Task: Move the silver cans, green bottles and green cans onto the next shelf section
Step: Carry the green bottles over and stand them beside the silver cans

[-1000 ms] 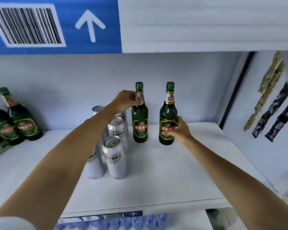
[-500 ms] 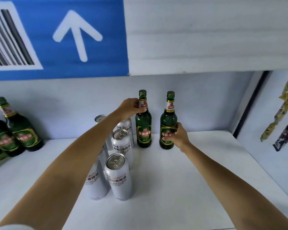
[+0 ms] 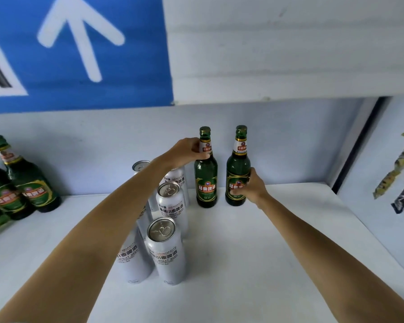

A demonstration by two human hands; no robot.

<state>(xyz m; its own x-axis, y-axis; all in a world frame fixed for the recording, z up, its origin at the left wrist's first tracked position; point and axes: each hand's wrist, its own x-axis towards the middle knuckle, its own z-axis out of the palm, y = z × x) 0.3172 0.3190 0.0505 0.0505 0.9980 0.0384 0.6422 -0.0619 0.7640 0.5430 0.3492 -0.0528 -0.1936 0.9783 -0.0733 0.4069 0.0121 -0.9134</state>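
On the white shelf board (image 3: 254, 241), two tall green glass bottles with gold caps and green-and-gold labels stand upright side by side near the back edge, right of the middle. The person's left hand (image 3: 187, 152) is wrapped around the neck of the left bottle (image 3: 206, 180), fingers curled over its white neck label. The right hand (image 3: 250, 186) is closed on the lower body of the right bottle (image 3: 237, 169), thumb across the label. Both bases appear to rest on the board, so the step in hand looks like setting this pair down in the new section.

Just left of the bottles, a cluster of tall silver aluminium cans with black lettering (image 3: 167, 250) stands in two rows running from the back toward the front edge; the left forearm passes over some of them, so their count cannot be told. At the far left end of the board, more green bottles (image 3: 30, 183) stand bunched together, tilted by the lens, well apart from the placed pair. No green cans are visible.

The next move likely calls for loosening both grips without rocking the bottles, drawing the left arm up clear of the can tops, then reaching toward the left end for more bottles.
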